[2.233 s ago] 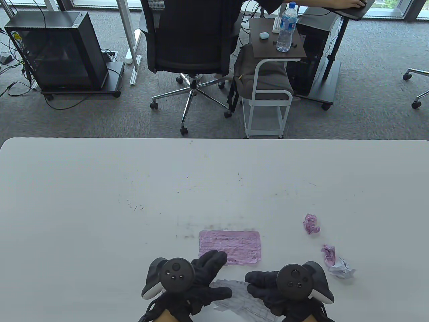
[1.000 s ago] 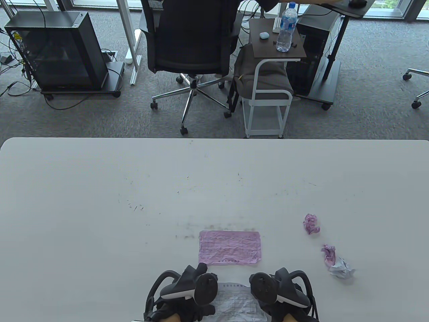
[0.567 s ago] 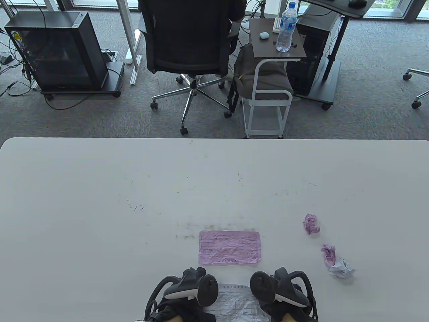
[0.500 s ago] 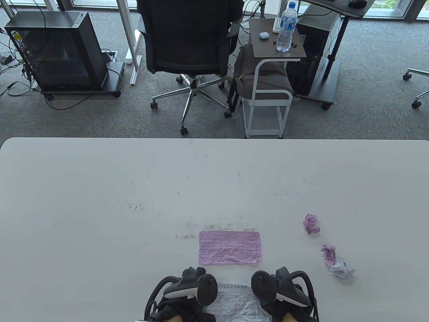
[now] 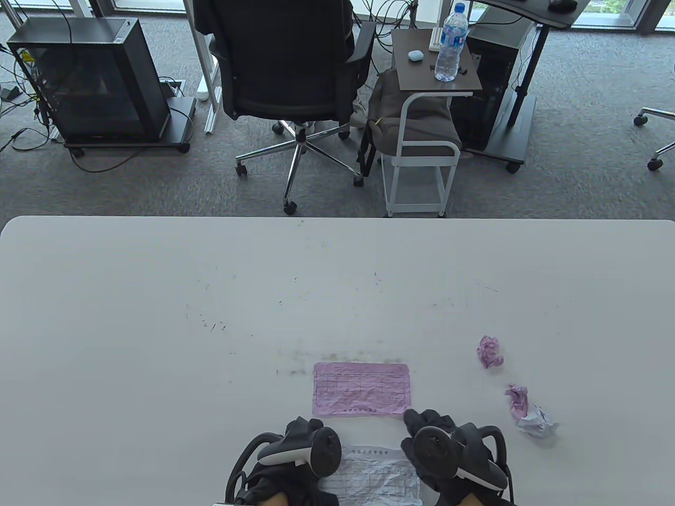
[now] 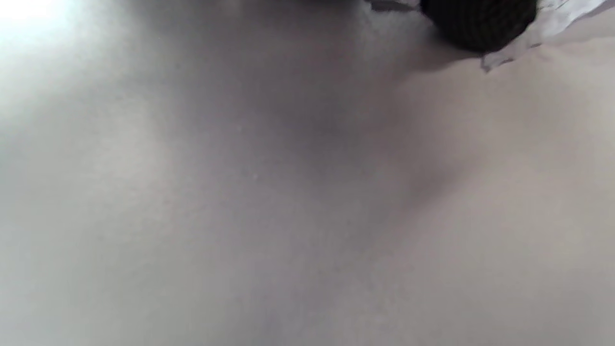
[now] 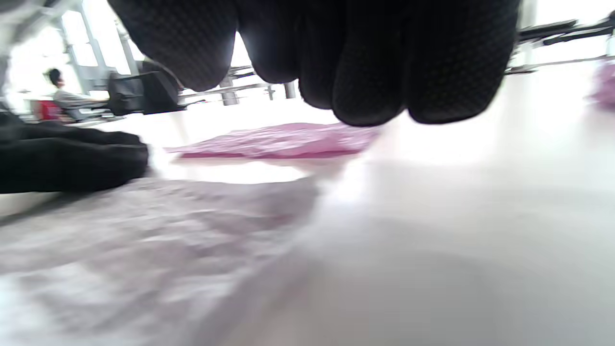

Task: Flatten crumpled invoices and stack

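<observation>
White invoice (image 5: 375, 474), creased, lies flat at the near edge of the counter (image 5: 158, 316), between the two hands. Printed grid faces up.

Left side: left hand (image 5: 287, 474) sits at the sheet's left edge, tracker (image 5: 300, 450) on its back turned sideways. Left wrist view shows one gloved fingertip (image 6: 480, 24) touching the paper's edge (image 6: 552, 19) on the counter; the other fingers are out of frame, so I cannot tell whether this hand is curled or flat.

Centre: pink invoice (image 5: 362, 389), already flattened, lies just beyond the white one and apart from it. In the right wrist view it shows as a low pink sheet (image 7: 278, 139) past the white paper (image 7: 144, 226).

Right of centre: right hand (image 5: 443, 453) at the white sheet's right edge. Right wrist view has its fingers (image 7: 365, 57) hanging curled together just above the counter, nothing between them; fingertips reach toward the pink sheet's near right corner in the table view.

Right side: three crumpled balls well apart from the sheets. Pink ball (image 5: 490, 352) farthest out, second pink ball (image 5: 518, 398) nearer, white ball (image 5: 537, 421) touching it on its near right side.

Off the counter, on the floor beyond: black office chair (image 5: 287, 63), white side cart (image 5: 422, 142) carrying a water bottle (image 5: 449, 45).
</observation>
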